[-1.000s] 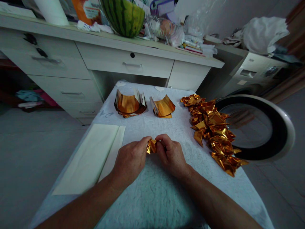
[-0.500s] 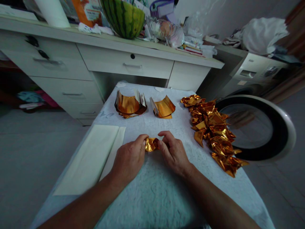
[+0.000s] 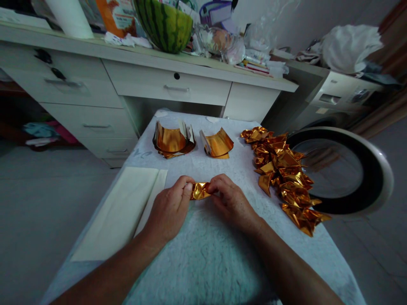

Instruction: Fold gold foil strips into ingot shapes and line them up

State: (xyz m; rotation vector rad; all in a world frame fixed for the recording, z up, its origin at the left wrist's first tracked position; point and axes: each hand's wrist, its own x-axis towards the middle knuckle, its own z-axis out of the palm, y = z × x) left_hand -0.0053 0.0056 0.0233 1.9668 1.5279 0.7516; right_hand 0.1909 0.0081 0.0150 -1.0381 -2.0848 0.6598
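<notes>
Between my two hands is a small folded piece of gold foil paper [image 3: 200,191], held just above the cloth-covered table [image 3: 203,258]. My left hand [image 3: 173,207] pinches its left end between thumb and fingers. At the right end, my right hand [image 3: 230,201] is closed on it, the fingertips partly hidden. Beyond my hands stand two curled stacks of gold foil sheets, a thicker left stack [image 3: 171,140] and a thinner right stack [image 3: 219,143]. A long heap of folded gold foil pieces [image 3: 282,169] lies along the table's right side.
Folded cream paper [image 3: 117,212] lies at the table's left. Behind the table is a white drawer desk [image 3: 171,87] bearing a cut watermelon [image 3: 165,25] and plastic bags. To the right, a washing machine [image 3: 333,93] has its round door [image 3: 386,169] swung open beside the table.
My right fingers have closed onto the foil's right end, and my left thumb has shifted over its left end. The foil piece looks flatter and longer. The stacks and heap have not moved.
</notes>
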